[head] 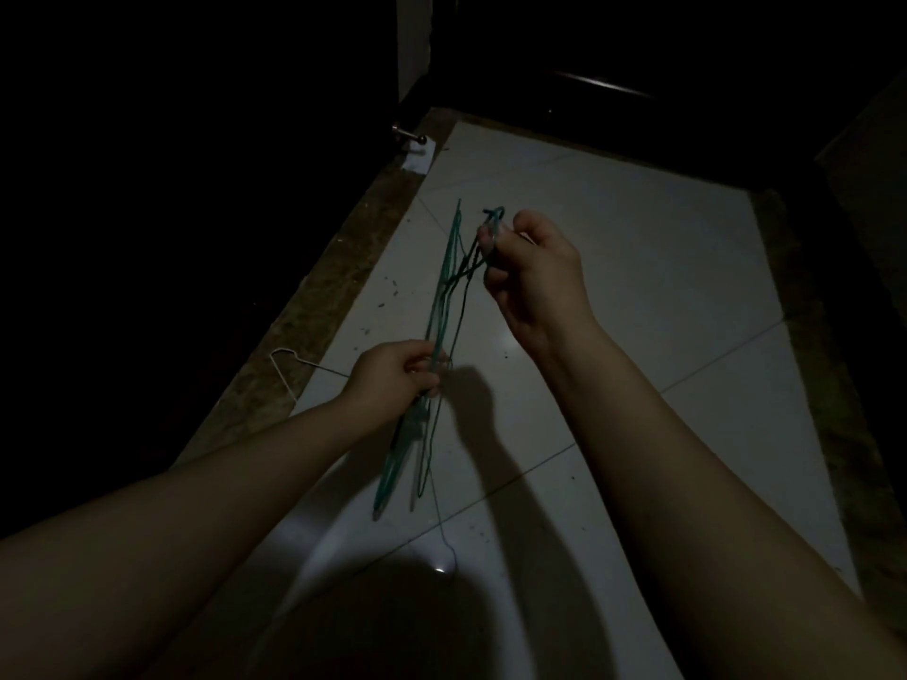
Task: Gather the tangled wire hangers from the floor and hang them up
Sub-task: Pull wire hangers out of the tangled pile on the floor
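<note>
Two forearms (687,483) reached over the tiled floor (638,267). The left hand (395,373) gripped the lower wires of the green hangers (441,299), and the right hand (532,274) pinched their hooks, holding the bundle above the floor. A white hanger (314,365) lay at the floor's left edge.

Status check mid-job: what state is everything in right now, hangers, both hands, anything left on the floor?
green wire hangers: tangled in one bundle, held up in both hands.
left hand: grips the bundle's lower wires.
right hand: pinches the hook end at the top.
white hanger: lying on the floor, not picked up, partly hidden behind the left hand.
floor: tiled, dotted with small specks.
</note>
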A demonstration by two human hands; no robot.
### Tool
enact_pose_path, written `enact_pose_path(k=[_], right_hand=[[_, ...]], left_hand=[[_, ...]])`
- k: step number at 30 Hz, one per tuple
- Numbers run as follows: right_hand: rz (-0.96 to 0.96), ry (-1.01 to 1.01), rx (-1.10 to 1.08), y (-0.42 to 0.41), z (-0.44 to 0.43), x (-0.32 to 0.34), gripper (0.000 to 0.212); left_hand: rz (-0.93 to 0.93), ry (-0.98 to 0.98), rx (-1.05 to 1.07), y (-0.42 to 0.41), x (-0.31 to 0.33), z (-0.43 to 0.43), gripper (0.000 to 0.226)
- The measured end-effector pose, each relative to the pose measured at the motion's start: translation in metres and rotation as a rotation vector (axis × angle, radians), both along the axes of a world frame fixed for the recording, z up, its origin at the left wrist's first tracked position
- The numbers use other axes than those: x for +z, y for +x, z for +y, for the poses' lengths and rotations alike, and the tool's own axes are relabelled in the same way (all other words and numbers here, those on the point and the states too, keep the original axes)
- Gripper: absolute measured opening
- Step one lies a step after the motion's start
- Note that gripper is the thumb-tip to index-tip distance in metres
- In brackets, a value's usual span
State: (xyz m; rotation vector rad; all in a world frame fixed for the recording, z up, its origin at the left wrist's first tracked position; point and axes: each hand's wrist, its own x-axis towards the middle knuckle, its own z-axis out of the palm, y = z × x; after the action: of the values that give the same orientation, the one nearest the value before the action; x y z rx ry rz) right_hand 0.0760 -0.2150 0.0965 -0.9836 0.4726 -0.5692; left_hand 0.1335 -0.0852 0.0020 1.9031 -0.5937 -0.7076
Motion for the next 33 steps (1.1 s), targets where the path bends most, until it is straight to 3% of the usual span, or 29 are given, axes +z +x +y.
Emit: enact_pose_path(k=[8, 15, 18, 22, 26, 28, 33], right_hand=[[-0.036, -0.013, 0.057, 0.007, 0.011, 0.002, 0.031], [-0.039, -0.122, 0.061, 0.014, 0.02, -0.004, 0.026], [0.056, -0.265, 0.065, 0.017, 0.024, -0.01, 0.02], [0.175, -0.293, 0.021, 0.021, 0.026, -0.029, 0.011], [0.385, -0.306, -0.081, 0.024, 0.025, -0.085, 0.011], [0.521, -0.291, -0.101, 0.019, 0.025, -0.121, 0.005], [0.724, -0.33, 0.051, 0.008, 0.038, -0.184, 0.031]], left_hand=[[-0.025, 0.047, -0.048, 0.006, -0.008, 0.005, 0.018], [0.058, 0.033, 0.0, 0.015, -0.01, 0.012, 0.025], [-0.005, 0.037, -0.005, 0.021, -0.009, 0.02, 0.016], [0.004, 0.011, 0.036, 0.032, -0.009, 0.033, 0.015], [0.061, 0.009, 0.122, 0.044, -0.021, 0.05, 0.014], [0.072, 0.039, 0.175, 0.049, -0.03, 0.055, 0.024], [0.174, -0.009, 0.262, 0.059, -0.04, 0.062, 0.036]])
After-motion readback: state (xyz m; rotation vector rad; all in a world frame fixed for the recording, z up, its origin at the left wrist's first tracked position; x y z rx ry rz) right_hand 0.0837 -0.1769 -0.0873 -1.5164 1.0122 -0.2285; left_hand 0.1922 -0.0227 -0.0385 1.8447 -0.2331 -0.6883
